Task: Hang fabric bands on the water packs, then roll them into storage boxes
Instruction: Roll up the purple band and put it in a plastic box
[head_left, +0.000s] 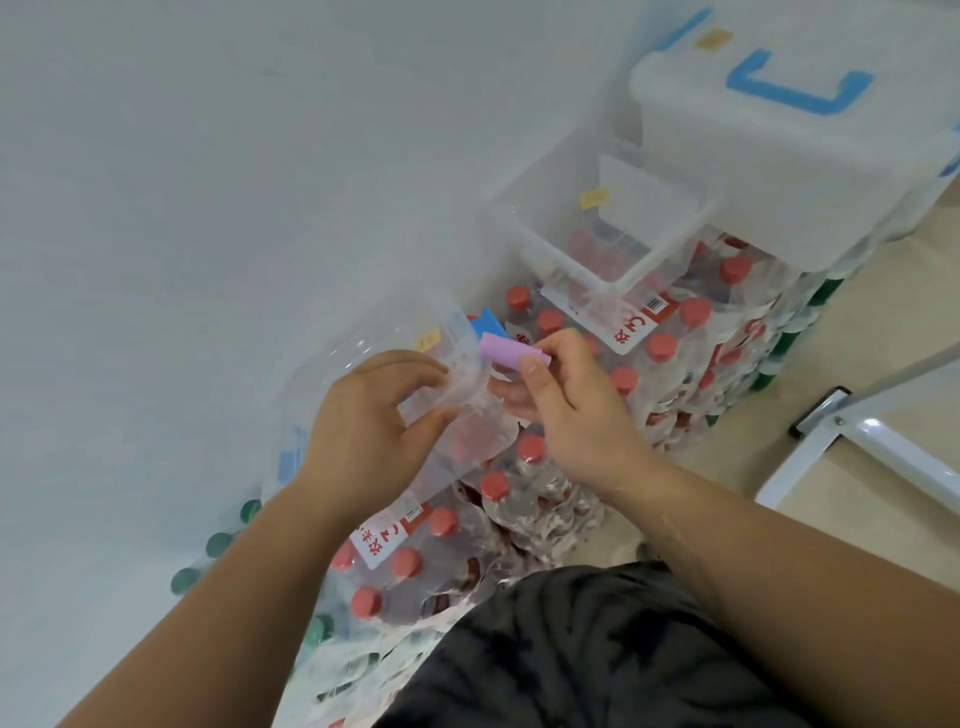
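Observation:
My left hand (371, 434) grips the rim of a clear plastic storage box (384, 353) that is tilted up over the water packs. My right hand (566, 395) pinches a rolled purple fabric band (506, 352) between thumb and fingers, right at the box's edge. Below both hands lie shrink-wrapped water packs (441, 551) of bottles with red caps. More such packs (691, 343) are stacked further back along the white wall.
A second clear storage box (613, 228) stands open on the far packs. A larger lidded box with a blue handle (800, 135) sits at the upper right. Green-capped bottles (218, 545) lie at the left. A white metal frame (872, 441) crosses the tan floor at right.

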